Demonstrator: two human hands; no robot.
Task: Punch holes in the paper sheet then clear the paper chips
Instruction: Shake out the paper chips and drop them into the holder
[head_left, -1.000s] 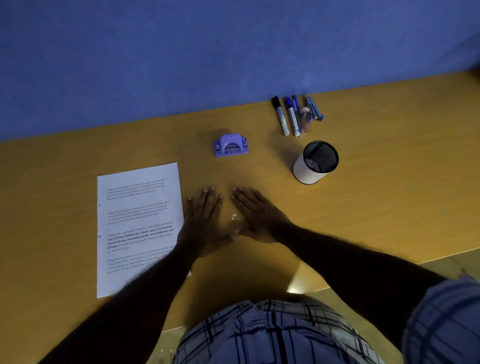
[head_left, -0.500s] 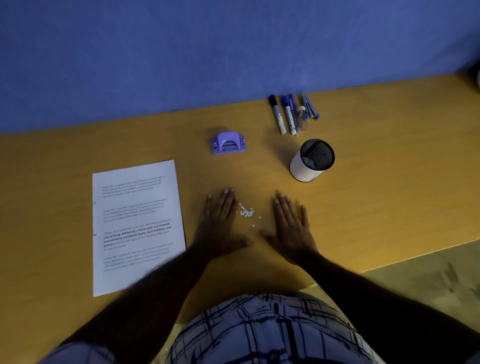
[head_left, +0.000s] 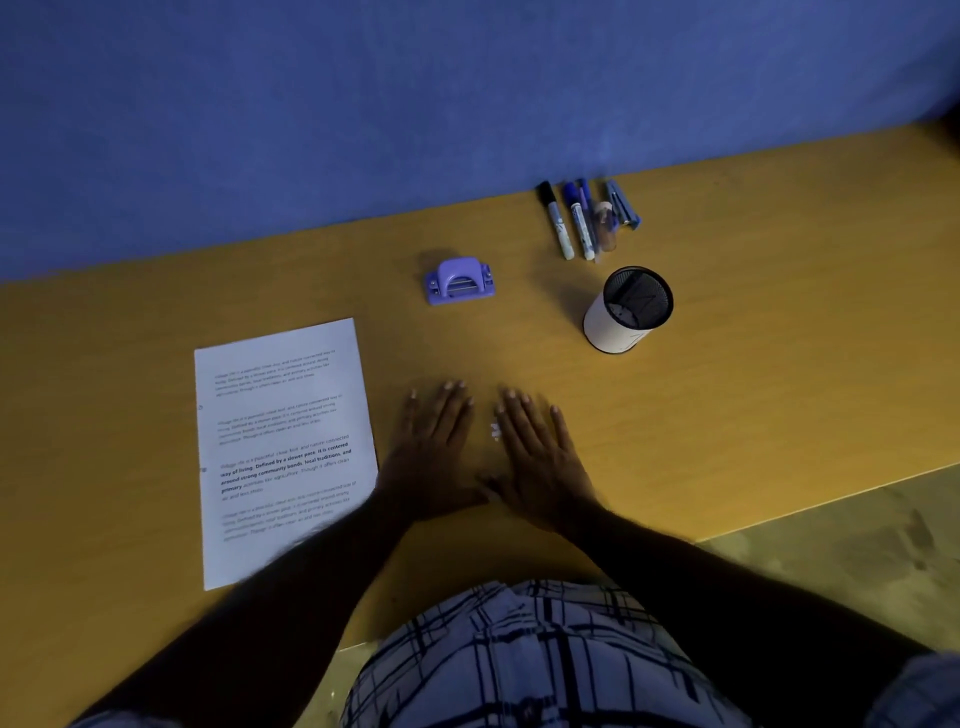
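A printed paper sheet lies flat on the yellow desk, left of centre, with small punched holes at its left edge. A purple hole punch sits beyond it near the wall. My left hand and my right hand lie flat on the desk side by side, fingers straight and pointing away from me. A small cluster of white paper chips shows in the narrow gap between them, against my right hand's index finger. Neither hand holds anything.
A black mesh pen cup with a white wrap stands to the right of the punch. Several markers and pens lie by the blue wall. The desk's front edge runs close to my body, with floor visible at lower right.
My right hand has slid left toward my left hand, closing the gap. The scattered chips are now pushed into a tighter cluster between the two hands.
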